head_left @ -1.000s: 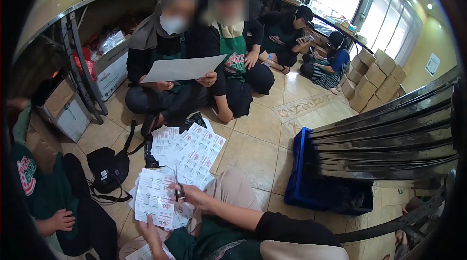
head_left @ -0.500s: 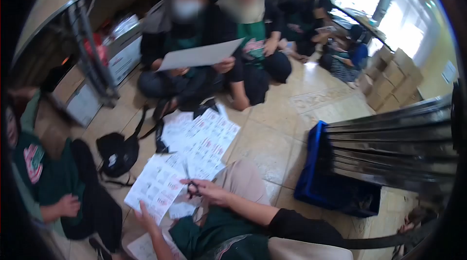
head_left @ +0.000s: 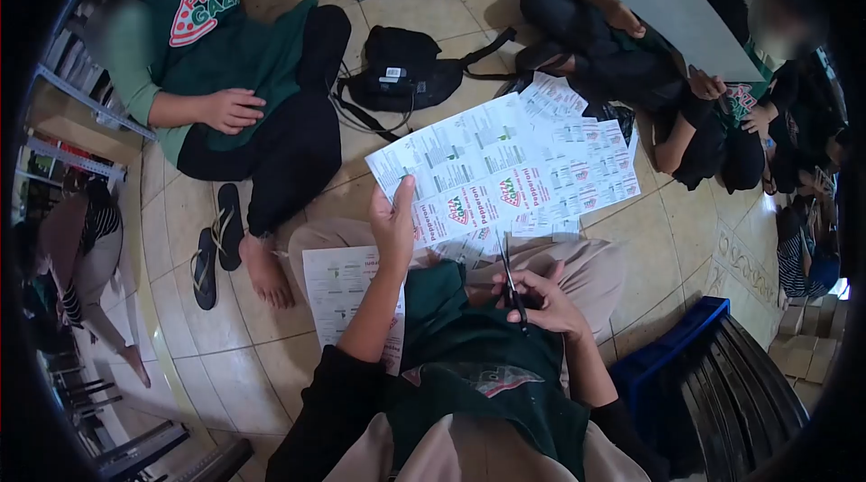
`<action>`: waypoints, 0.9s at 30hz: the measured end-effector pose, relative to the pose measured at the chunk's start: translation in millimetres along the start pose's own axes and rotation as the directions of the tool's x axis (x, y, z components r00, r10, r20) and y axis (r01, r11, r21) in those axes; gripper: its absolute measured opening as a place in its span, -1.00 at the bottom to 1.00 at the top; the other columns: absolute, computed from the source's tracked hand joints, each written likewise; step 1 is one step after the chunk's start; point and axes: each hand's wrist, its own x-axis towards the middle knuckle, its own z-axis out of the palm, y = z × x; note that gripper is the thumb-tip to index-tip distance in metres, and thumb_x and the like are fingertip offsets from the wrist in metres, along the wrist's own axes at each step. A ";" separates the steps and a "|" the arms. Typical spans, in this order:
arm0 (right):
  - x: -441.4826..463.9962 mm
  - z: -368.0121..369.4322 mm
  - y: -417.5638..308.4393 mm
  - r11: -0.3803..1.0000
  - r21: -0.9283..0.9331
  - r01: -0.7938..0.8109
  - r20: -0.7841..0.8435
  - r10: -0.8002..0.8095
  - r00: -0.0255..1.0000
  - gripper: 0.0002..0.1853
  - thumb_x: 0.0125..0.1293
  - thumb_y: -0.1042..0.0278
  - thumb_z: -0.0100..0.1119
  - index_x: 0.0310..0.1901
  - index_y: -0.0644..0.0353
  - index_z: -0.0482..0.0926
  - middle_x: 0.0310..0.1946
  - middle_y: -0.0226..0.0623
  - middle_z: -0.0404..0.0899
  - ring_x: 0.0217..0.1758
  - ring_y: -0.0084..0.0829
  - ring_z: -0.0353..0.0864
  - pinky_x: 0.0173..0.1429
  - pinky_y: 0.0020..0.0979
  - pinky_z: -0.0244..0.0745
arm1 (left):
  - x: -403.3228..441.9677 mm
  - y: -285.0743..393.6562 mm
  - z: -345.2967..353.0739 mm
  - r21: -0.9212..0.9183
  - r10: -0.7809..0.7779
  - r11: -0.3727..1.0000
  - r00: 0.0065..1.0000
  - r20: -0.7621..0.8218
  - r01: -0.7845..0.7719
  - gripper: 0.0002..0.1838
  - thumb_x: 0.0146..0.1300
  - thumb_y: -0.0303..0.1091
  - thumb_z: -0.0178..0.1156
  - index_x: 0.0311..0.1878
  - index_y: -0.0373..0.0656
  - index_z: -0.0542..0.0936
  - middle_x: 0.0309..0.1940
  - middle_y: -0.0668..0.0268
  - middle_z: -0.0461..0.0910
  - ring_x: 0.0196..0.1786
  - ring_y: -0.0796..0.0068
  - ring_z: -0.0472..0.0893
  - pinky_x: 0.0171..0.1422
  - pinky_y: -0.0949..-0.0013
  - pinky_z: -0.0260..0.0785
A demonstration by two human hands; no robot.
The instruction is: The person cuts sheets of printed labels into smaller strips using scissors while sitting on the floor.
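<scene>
And here's the sheet (head_left: 456, 171), white, with rows of small print and red-and-green "Pizza Gaza" and "Pepperoni" lettering, raised above the lap! The left hand (head_left: 393, 222) pinches its near-left corner, while the right hand (head_left: 547, 300) grips dark-handled scissors (head_left: 512, 288), blades pointing up towards its printed lower edge.

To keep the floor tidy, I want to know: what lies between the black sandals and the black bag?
A seated co-worker's leg in dark trousers lies between the black sandals and the black bag, in the head view.
</scene>
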 end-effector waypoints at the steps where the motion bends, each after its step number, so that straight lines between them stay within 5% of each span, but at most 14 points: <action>1: 1.9 3.4 -4.0 1.000 0.004 -0.010 0.001 0.010 1.000 -0.36 0.09 0.45 0.37 0.22 0.26 0.33 -0.01 -0.27 0.47 -0.06 -0.45 0.54 0.06 -0.45 0.40 | -0.3 1.2 -0.8 0.016 -0.014 1.000 1.000 0.003 0.014 -0.76 0.34 -0.35 0.10 -0.04 -0.32 0.50 -0.15 0.27 0.60 -0.16 0.67 0.54 -0.08 0.56 0.37; 6: 18.8 9.6 -18.0 0.960 0.248 0.132 -0.080 -0.115 0.990 -0.35 0.10 0.36 0.38 0.22 0.29 0.34 -0.05 -0.31 0.50 -0.11 -0.48 0.53 0.05 -0.47 0.39 | -1.9 9.0 0.1 0.109 -0.013 0.994 0.999 0.036 0.009 -0.76 0.33 -0.35 0.12 -0.05 -0.32 0.51 -0.19 0.27 0.63 -0.21 0.68 0.56 -0.12 0.57 0.39; 26: 27.5 5.8 -12.6 0.960 0.265 0.088 -0.061 -0.074 0.995 -0.36 0.11 0.39 0.36 0.23 0.31 0.34 -0.07 -0.30 0.50 -0.11 -0.48 0.55 0.06 -0.47 0.40 | -3.7 5.6 -1.7 0.152 -0.020 0.988 0.999 0.032 0.015 -0.77 0.31 -0.37 0.14 -0.07 -0.33 0.52 -0.21 0.27 0.63 -0.22 0.68 0.56 -0.14 0.57 0.40; 27: 27.9 8.8 -13.9 0.965 0.250 0.079 -0.103 -0.055 0.993 -0.30 0.04 0.22 0.41 0.20 0.30 0.37 -0.12 -0.29 0.51 -0.16 -0.47 0.55 0.01 -0.46 0.40 | -3.2 5.0 -2.3 0.149 -0.022 0.989 0.999 0.037 0.016 -0.77 0.31 -0.37 0.14 -0.07 -0.33 0.52 -0.20 0.27 0.63 -0.22 0.68 0.56 -0.14 0.57 0.39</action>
